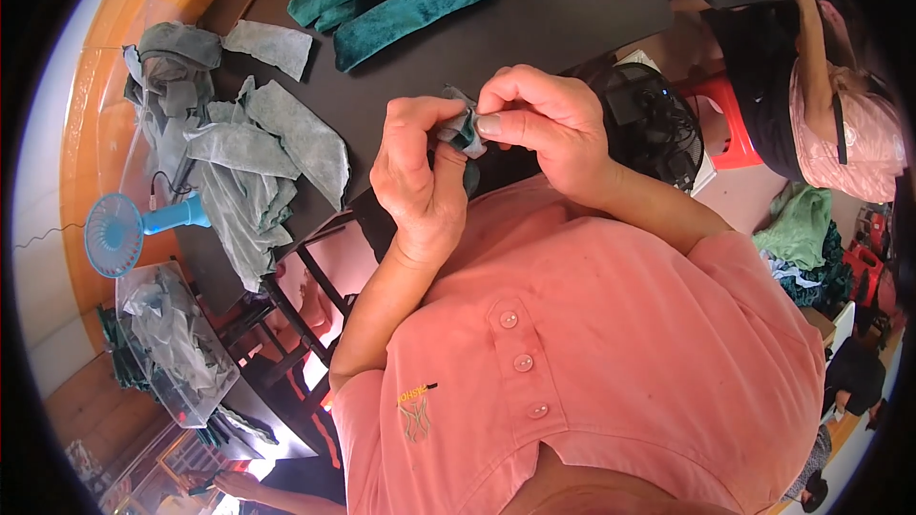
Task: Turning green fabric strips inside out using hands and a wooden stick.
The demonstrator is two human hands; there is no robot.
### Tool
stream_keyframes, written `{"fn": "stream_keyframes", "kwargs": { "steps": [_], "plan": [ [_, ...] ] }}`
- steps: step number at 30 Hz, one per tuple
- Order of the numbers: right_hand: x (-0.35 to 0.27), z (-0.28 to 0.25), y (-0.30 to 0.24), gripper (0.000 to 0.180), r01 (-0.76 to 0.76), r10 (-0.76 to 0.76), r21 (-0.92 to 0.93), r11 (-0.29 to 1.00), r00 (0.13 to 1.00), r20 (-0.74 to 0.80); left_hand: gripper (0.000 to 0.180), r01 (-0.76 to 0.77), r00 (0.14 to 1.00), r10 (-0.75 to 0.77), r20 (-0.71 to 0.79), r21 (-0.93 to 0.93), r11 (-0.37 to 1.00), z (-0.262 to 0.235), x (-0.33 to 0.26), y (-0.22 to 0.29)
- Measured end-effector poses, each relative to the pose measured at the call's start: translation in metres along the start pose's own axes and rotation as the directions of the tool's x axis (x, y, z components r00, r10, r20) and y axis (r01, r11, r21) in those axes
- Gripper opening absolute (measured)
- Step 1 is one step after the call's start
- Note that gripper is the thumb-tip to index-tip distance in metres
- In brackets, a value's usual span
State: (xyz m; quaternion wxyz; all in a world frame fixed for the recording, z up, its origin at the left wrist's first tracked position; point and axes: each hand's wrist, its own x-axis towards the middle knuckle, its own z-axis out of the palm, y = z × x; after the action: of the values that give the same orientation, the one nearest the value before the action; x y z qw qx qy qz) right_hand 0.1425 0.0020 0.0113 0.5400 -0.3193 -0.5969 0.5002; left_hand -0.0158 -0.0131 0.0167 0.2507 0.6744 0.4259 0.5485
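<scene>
Both hands meet over the near edge of the dark bench [572, 0], in front of the pink shirt. Between them is a small folded piece of fabric [465, 133], teal on one face and pale grey on the other. The left hand [417, 176] pinches it from the left; the right hand [558, 124] pinches its right edge, thumb against bent forefinger. The fingers of both are drawn in narrow on the cloth — they cover most of it, so its full shape and any seam are hard to make out.

Farther off lie plush teal strips [418, 19], the rearmost cut off by the upper edge. To the left, pale grey-green pieces [286, 143] overlap in a heap, hiding those beneath. A blue fan [114, 236] stands beside them. Under the right forearm, a black mesh object [658, 129] is partly covered; I cannot tell what it is.
</scene>
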Motion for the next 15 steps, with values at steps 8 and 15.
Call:
{"fn": "stream_keyframes", "kwargs": {
  "steps": [8,15],
  "plan": [
    [-0.006,-0.011,0.003,0.005,0.082,-0.081,-0.066,0.994,0.997,0.013,0.030,-0.115,0.977,0.095,0.189,0.095,0.989,-0.003,0.006,0.002],
    [-0.005,-0.009,-0.011,0.009,-0.028,0.025,0.024,0.999,0.989,0.143,0.032,-0.073,0.997,0.077,0.027,-0.121,0.990,0.000,0.007,0.001]
  ]
}}
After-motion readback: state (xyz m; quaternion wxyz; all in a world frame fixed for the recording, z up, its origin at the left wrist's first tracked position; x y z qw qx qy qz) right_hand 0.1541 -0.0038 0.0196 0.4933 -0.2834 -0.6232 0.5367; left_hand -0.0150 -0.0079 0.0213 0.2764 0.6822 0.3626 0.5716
